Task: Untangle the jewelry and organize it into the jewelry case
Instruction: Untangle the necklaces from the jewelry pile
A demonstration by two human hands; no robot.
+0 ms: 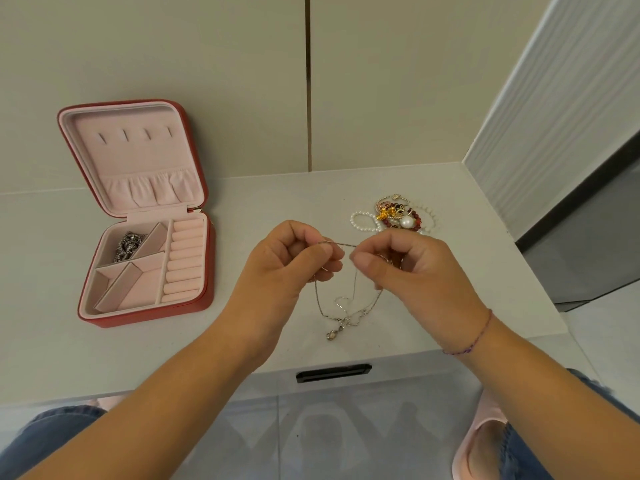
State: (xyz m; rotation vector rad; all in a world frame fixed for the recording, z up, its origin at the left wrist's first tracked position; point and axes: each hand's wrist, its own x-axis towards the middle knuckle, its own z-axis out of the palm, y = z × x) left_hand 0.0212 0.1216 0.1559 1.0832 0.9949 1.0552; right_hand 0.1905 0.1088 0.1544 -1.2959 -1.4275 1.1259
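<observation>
A thin silver chain necklace (346, 311) hangs between my two hands, its pendant resting on the white tabletop. My left hand (291, 258) pinches one stretch of the chain and my right hand (408, 265) pinches another, close together above the table. To the left the red jewelry case (204, 271) stands open with a pink lining. A dark silver chain (129, 245) lies in its upper left compartment. A tangled pile of jewelry (398, 216) with white pearls, red beads and gold pieces lies behind my right hand.
The white table (277, 202) meets a beige wall behind and a white ribbed panel (540, 133) on the right. A black drawer handle (334, 372) sits under the table's front edge. My knees in jeans and pink slippers show below.
</observation>
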